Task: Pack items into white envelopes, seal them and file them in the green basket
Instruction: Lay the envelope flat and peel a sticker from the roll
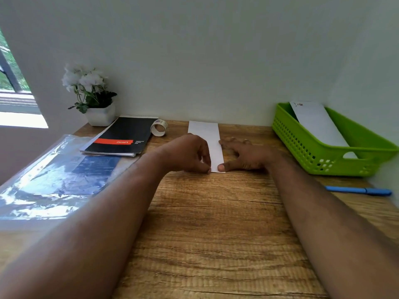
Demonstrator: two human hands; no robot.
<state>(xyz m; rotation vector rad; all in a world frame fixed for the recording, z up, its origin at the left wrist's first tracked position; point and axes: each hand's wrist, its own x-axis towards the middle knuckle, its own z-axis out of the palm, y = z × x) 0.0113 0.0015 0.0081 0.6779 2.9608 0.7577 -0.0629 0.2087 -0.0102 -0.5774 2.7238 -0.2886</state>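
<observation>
Envelope [205, 134] lies flat, left of the basket [302, 145]. Left hand [187, 154] pinches its near corner; right hand [241, 157] presses flat, fingers spread. Advise firm, even pressure along the near edge.

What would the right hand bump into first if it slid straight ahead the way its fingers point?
Probably the wall. The right hand lies flat beside the white envelope, its fingers pointing away across bare table. Nothing seems to stand between, though depth is hard to judge.
</observation>
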